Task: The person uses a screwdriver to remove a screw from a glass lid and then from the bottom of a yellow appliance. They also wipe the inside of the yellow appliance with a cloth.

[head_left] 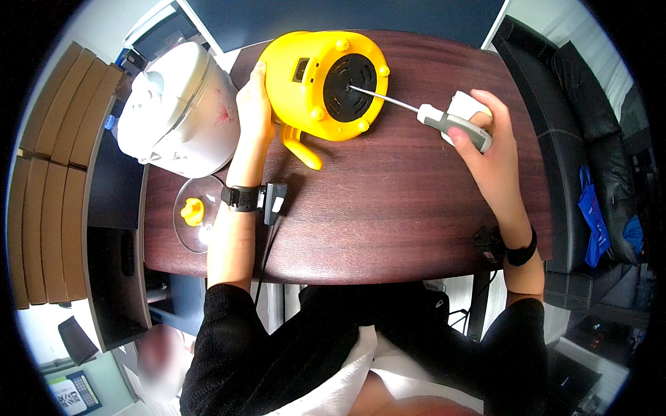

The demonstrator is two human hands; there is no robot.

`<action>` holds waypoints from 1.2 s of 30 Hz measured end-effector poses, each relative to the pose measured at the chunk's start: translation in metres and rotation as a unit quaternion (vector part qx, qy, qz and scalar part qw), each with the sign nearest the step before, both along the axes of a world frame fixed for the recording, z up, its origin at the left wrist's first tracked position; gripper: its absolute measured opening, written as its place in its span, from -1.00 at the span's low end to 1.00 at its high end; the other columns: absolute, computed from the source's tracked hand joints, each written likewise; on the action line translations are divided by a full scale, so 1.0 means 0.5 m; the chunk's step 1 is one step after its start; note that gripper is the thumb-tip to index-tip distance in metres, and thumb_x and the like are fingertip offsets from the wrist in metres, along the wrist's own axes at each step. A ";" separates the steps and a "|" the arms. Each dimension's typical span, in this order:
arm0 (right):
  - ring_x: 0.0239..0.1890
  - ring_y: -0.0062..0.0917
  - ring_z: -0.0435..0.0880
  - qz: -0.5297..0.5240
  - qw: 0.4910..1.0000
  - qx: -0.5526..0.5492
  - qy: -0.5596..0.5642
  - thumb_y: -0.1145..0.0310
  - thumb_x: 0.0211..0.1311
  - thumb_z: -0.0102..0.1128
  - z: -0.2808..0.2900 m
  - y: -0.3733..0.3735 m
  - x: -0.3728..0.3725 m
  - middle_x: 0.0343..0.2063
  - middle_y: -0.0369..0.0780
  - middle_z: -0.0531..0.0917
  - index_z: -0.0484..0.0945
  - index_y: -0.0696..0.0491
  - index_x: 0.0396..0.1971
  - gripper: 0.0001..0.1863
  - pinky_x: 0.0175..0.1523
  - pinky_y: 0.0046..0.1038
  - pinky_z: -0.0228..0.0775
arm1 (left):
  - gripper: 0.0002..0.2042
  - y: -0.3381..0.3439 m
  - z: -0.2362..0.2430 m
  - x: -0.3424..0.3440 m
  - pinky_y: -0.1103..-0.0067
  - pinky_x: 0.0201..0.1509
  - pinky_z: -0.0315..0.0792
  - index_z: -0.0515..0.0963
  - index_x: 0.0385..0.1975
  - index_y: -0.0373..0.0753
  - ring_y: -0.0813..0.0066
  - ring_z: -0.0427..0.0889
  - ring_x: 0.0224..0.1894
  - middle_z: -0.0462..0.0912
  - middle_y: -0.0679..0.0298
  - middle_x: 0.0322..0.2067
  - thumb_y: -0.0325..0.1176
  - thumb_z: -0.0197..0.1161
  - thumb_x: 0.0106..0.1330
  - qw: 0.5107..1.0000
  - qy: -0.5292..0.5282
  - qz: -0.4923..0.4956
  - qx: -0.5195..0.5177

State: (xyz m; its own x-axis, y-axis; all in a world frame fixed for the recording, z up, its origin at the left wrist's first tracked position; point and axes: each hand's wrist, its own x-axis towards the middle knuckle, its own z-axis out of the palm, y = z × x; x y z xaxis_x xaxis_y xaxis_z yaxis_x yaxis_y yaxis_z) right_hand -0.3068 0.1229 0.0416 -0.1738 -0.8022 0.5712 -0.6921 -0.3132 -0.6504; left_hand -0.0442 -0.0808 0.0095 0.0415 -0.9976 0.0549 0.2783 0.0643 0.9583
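Head view: on the dark red-brown wood-grain table (388,215), a round clear lid with a yellow knob (192,212) lies near you at left; beyond it, your right hand (496,142) has its fingers wrapped around a grey-and-white-handled screwdriver (431,116); its slim metal shaft runs from that hand leftward and away from you, its tip at the centre of a round black slotted base plate (343,102); whether it is seated cannot be told; the plate belongs to a rounded yellow plastic appliance (298,102), tipped over, up and left of your right fingers; your left hand (255,107) is nearer, touching its left side, its fingers partly hidden, their grip unclear; farthest stands a dark blue panel (347,15).
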 end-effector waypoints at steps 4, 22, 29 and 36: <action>-0.51 -0.70 0.46 0.023 0.993 -0.111 0.036 0.28 0.16 0.28 0.006 -0.010 0.009 -0.56 -0.33 0.50 0.31 0.05 0.05 -0.50 -0.37 -0.67 0.31 | -0.61 -0.003 -0.001 0.002 0.64 -0.19 0.48 0.55 -0.16 -0.38 0.53 0.60 -0.31 0.65 0.20 -0.29 -0.11 0.08 0.35 1.000 -0.004 -0.001 0.006; -0.43 -0.74 0.44 0.010 0.989 0.081 -0.125 0.29 0.22 0.21 0.008 0.007 -0.007 -0.46 -0.34 0.45 0.26 0.02 0.08 -0.53 -0.39 -0.67 0.27 | -0.62 -0.003 -0.003 0.004 0.65 -0.18 0.47 0.55 -0.16 -0.38 0.54 0.60 -0.31 0.65 0.21 -0.30 -0.12 0.09 0.35 1.000 0.007 -0.001 -0.002; -0.40 -0.74 0.43 0.009 0.990 0.083 -0.112 0.32 0.22 0.21 0.016 0.007 0.000 -0.43 -0.33 0.44 0.24 0.02 0.09 -0.51 -0.43 -0.69 0.25 | -0.61 -0.004 -0.006 0.004 0.65 -0.17 0.47 0.55 -0.16 -0.38 0.55 0.60 -0.29 0.64 0.21 -0.29 -0.11 0.09 0.35 1.000 0.013 -0.003 -0.012; -0.39 -0.74 0.45 0.059 0.995 -0.012 -0.083 0.35 0.20 0.22 0.002 0.002 -0.006 -0.43 -0.33 0.44 0.22 0.03 0.11 -0.48 -0.47 -0.69 0.24 | -0.60 -0.002 0.000 0.003 0.64 -0.16 0.47 0.55 -0.15 -0.38 0.52 0.60 -0.29 0.64 0.20 -0.28 -0.09 0.08 0.35 1.000 -0.009 0.003 0.014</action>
State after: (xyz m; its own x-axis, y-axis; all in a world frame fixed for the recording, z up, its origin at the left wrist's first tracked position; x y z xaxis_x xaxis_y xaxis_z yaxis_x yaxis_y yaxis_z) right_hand -0.3097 0.1238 0.0425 -0.1728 -0.8096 0.5610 -0.5327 -0.4022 -0.7446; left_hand -0.0428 -0.0816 0.0096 0.0462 -0.9986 0.0277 0.2616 0.0388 0.9644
